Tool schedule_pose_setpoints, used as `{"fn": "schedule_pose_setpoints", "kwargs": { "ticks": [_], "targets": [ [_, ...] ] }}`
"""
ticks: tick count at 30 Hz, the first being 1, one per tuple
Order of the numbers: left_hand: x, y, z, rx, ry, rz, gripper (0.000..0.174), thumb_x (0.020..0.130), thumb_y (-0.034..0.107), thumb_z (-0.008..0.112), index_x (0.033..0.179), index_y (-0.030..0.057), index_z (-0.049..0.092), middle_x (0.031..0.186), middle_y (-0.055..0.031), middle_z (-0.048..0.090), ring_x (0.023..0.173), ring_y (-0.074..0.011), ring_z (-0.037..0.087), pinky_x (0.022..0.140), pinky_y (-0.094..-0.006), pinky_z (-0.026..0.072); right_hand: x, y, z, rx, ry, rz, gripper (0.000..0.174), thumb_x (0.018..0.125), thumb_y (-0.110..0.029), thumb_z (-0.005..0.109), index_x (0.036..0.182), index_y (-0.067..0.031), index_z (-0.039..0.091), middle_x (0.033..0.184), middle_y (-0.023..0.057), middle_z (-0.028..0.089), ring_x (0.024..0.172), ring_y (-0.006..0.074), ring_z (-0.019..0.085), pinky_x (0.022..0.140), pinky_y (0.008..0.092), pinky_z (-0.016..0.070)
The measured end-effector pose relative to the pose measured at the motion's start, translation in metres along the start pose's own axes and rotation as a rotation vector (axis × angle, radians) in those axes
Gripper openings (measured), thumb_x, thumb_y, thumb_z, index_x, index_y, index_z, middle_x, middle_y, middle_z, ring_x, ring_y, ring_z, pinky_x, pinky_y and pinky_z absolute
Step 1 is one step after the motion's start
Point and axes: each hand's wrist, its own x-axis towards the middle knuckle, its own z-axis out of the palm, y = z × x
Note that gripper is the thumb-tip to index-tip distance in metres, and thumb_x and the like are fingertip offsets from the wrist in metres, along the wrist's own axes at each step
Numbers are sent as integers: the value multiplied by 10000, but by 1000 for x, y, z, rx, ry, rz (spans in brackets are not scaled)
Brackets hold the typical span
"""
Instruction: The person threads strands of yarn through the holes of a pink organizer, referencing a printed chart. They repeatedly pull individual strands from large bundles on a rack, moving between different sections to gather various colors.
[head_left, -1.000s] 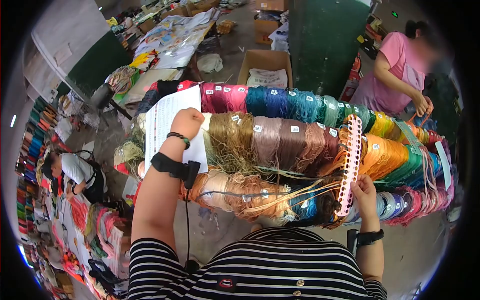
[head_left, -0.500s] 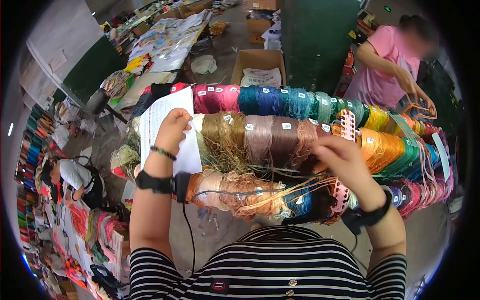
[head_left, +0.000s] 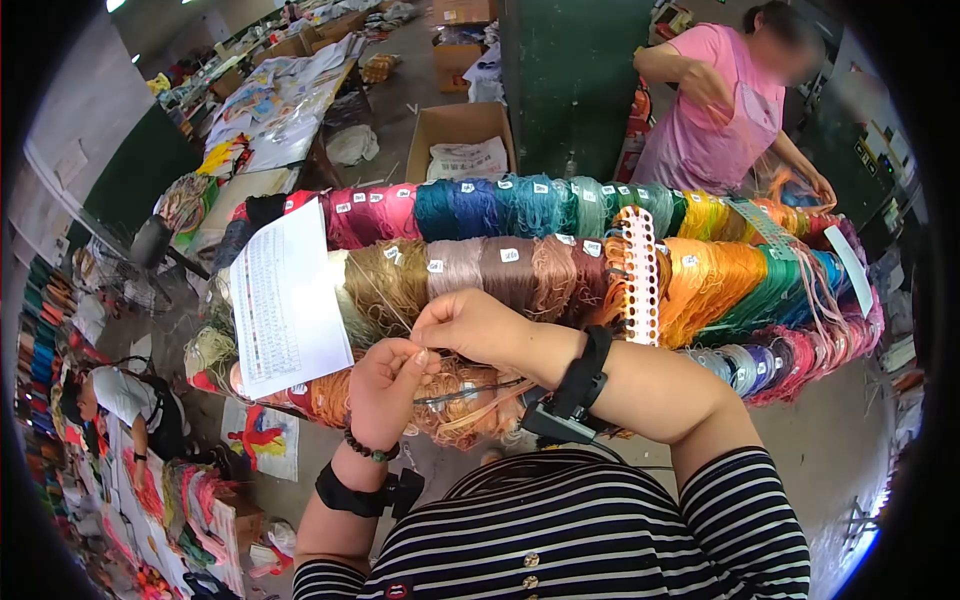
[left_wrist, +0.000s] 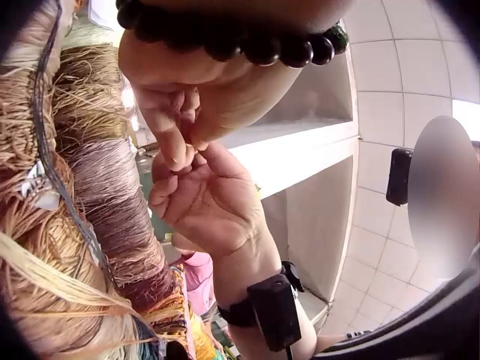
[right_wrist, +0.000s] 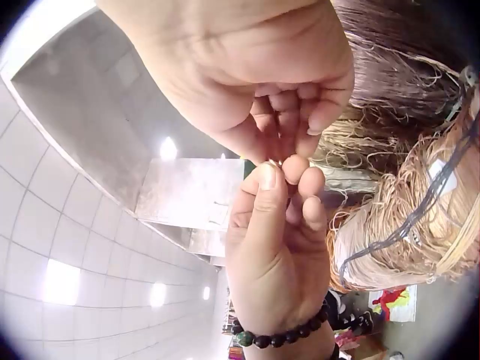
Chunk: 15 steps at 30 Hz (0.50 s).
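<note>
Both hands meet over the middle rows of thread skeins. My left hand [head_left: 388,385], palm turned up, pinches a fine strand of thread between thumb and fingers. My right hand [head_left: 475,325] reaches across from the right and pinches at the same spot, its fingertips against the left ones. The strand is mostly hidden by the fingers. Just behind the hands hang olive-brown skeins [head_left: 385,285] with white number tags. A printed sheet [head_left: 290,300] lies over the skeins on the left. Right of the hands, a white punched card [head_left: 640,285] with orange threads leans on the rack.
More skeins [head_left: 540,205] fill the back row. A teal strip [head_left: 765,228] and pink strands lie at the right. Behind the rack stand an open cardboard box [head_left: 460,135] and a person in pink [head_left: 715,120]; another person [head_left: 125,400] bends at the left.
My right hand has left the punched card and swung left across the skeins. My left hand has come off the printed sheet, down and right, and the two now meet.
</note>
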Motion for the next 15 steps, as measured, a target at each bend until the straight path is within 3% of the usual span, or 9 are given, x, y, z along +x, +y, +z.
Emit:
{"fn": "schedule_pose_setpoints", "kwargs": {
  "ticks": [1,3,5,7,8,9,11,14,15],
  "targets": [
    [0,-2,3,-51,-16,17,138,941,66,573,1052,-14,576,1020,-114,682,872,-147,663,742,-231,516,-3,0,-3,35,3,-19,110,862,-92,653,868,10,694,865,72,681,820,102,618,750,250,490],
    [0,4,12,-39,-21,50,170,941,68,571,1099,5,565,1152,-123,639,929,-153,654,755,-235,515,-22,-22,-19,-411,159,-602,118,876,-101,646,923,4,673,1075,120,663,967,117,594,851,287,471],
    [1,3,14,-20,-46,40,237,943,57,555,1179,41,541,1342,-121,540,1014,-161,635,776,-242,512,-69,-71,-45,118,89,-453,158,895,-156,641,942,-5,648,1227,155,602,1079,175,567,953,338,428],
    [3,5,19,-5,-44,32,227,948,49,538,1175,38,547,1326,-126,550,1003,-161,638,780,-247,514,-125,-98,-97,448,-122,-605,203,931,-214,586,1045,-46,580,1088,121,662,1115,270,573,1009,432,392],
    [4,4,22,0,-68,36,219,953,48,526,1170,37,555,1316,-124,558,994,-155,641,782,-246,517,-162,-106,-117,495,-56,-664,184,940,-206,572,1043,-57,539,834,25,619,992,229,579,955,431,412],
    [4,8,29,-30,-80,4,202,949,35,541,1147,11,569,1238,-116,604,979,-160,649,792,-234,516,-201,-116,-134,513,75,-714,154,945,-204,567,1002,-65,529,704,-35,457,819,164,519,795,349,456],
    [5,0,38,-9,-160,-107,182,959,51,528,1128,11,581,1153,-99,642,963,-153,649,785,-233,514,-293,-123,-179,292,475,-673,139,951,-193,572,1016,-72,551,728,-49,414,721,64,429,517,178,297],
    [9,0,70,-15,-342,-194,188,973,82,512,1136,17,579,1105,-90,653,955,-151,648,799,-250,514,-416,-126,-234,-560,1776,-539,242,933,-227,629,1048,-15,651,759,-36,532,655,43,450,551,187,342],
    [10,0,80,-12,-401,-237,190,974,86,510,1138,16,578,1110,-93,650,959,-153,647,802,-254,515,-469,-117,-259,-893,1831,-617,234,940,-220,620,1031,-12,678,791,-34,573,677,34,469,596,198,370]
  ]
}}
